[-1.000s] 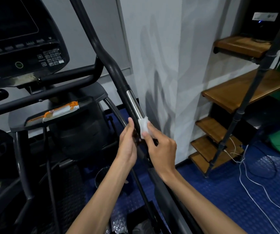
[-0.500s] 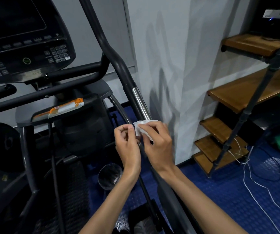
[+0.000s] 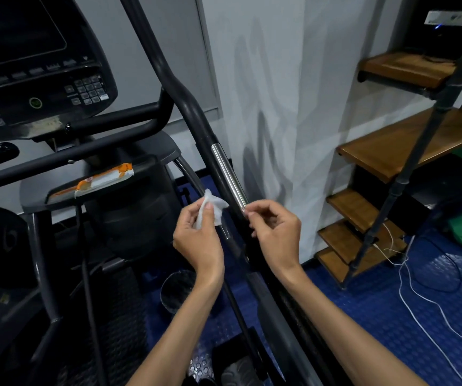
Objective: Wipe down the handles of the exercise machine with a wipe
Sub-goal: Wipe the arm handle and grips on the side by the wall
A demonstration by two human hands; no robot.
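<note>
A: What changes in this last second?

B: The wipe (image 3: 210,209) swaps hands. 1 second back my right hand pressed it against the handle, just under the chrome sleeve. Now my left hand (image 3: 197,235) pinches it, thumb and fingers curled round a crumpled fold, and it hangs clear of the handle (image 3: 188,107), just to its left.

A: And the right hand?

B: My right hand (image 3: 275,231) sits beside the lower end of the chrome sleeve (image 3: 228,179), fingers curled in, holding nothing I can make out. Whether the fingertips touch the metal, I cannot tell.

A: So the wiping is paused?

B: I judge so. Nothing rubs the bar at this moment. It looks like a regrip or a refold, maybe to bring a fresh face of the wipe round.

A: What is left?

B: Probably plenty. The black upper stretch of this handle rises well above my hands, and the machine's other bars lie further left, below the console (image 3: 37,65). The orange wipe packet (image 3: 99,181) rests on the tray if I need another.
</note>
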